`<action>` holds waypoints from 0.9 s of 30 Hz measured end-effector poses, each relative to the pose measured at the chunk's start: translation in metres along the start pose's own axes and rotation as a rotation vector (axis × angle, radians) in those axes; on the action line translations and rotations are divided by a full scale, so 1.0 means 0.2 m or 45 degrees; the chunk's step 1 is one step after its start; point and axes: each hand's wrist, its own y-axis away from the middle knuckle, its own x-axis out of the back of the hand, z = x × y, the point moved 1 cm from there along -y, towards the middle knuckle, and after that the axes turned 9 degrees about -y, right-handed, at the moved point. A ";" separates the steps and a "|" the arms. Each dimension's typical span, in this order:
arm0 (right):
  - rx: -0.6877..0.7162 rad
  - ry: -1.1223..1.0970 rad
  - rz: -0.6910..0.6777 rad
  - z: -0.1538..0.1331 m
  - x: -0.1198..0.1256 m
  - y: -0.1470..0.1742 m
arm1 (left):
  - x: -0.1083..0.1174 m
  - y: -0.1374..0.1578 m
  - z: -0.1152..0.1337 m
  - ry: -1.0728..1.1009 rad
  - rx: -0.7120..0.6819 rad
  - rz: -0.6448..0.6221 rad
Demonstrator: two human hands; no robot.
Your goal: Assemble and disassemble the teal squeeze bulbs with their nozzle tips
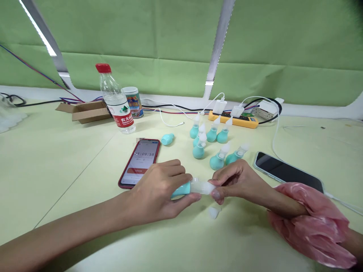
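Below the frame's centre, we grip a smooth turquoise bulb (182, 189) in our left hand (163, 187); its see-through neck (196, 185) points right, almost level, and our right hand (236, 180) pinches the frosted white tip (208, 187) at the end.

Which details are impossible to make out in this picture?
In the head view:
Rear of held teal bulb: covered by the left hand.
Tip of translucent nozzle: hidden by the right hand.
Fine print on red-cased smartphone: too small.
Whitish item: blurred, cut by left edge.
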 end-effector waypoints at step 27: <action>0.599 0.300 0.586 0.04 -0.07 0.05 | -0.06 -0.12 -0.25 0.227 0.362 -0.211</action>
